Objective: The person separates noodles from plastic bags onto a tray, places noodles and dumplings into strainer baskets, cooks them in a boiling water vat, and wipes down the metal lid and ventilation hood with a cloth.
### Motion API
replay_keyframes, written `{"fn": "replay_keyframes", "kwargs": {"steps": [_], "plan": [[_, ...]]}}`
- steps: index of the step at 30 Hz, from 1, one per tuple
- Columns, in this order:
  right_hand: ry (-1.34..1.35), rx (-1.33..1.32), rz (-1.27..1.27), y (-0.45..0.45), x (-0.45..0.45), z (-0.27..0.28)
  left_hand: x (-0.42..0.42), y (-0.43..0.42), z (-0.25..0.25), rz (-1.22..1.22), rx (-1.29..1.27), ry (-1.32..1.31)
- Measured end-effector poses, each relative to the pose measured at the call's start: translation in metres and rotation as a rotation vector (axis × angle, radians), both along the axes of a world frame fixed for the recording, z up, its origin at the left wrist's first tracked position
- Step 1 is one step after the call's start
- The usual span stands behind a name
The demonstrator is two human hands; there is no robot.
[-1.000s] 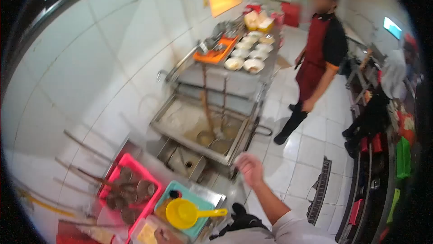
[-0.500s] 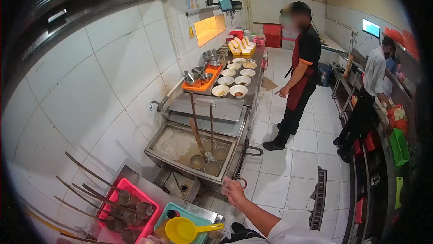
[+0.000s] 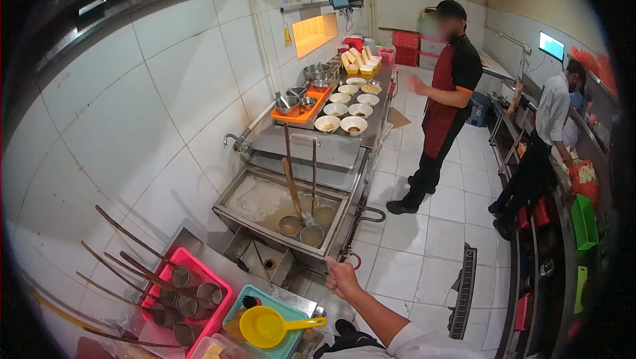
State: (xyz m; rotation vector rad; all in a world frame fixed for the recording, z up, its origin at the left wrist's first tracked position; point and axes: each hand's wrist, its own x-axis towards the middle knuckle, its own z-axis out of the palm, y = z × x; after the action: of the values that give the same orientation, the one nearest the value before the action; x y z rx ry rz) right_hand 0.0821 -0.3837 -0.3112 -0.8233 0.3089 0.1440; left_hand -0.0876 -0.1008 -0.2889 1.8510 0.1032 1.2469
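My right hand is stretched out in a white sleeve, its fingers curled closed. Whatever they hold, if anything, is hidden. It is beside the front corner of a steel noodle boiler; I cannot tell whether it touches. Cloudy water fills the boiler, and several long-handled strainer baskets stand in it at the right end. Nearer to me, a yellow ladle lies over a turquoise tray. My left hand is not in view.
A pink basket with several long-handled strainers stands at lower left. Behind the boiler, white bowls and an orange tray sit on a counter. One person stands in the aisle; another works at right. A drain grate crosses the floor.
The person in the aisle has raised a hand from beside the thigh to chest height. My view has shifted slightly; my right hand stays by the boiler corner, fingers curled.
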Motion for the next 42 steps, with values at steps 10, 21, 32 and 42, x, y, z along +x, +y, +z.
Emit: {"fn": "replay_keyframes", "kwargs": {"steps": [10, 21, 32, 42], "plan": [[-0.011, -0.019, -0.087, -0.014, 0.000, -0.021, -0.016, 0.001, -0.002, 0.087, -0.003, 0.277], [0.030, -0.257, -0.082, -0.026, 0.004, -0.060, -0.008, -0.004, 0.010, 0.122, 0.145, 0.341], [0.087, -0.299, -0.056, -0.014, 0.006, -0.052, -0.006, -0.007, 0.014, 0.131, 0.161, 0.347], [-0.006, -0.304, 0.015, -0.016, 0.006, -0.047, -0.009, -0.004, 0.010, 0.036, -0.365, 0.292]]}}
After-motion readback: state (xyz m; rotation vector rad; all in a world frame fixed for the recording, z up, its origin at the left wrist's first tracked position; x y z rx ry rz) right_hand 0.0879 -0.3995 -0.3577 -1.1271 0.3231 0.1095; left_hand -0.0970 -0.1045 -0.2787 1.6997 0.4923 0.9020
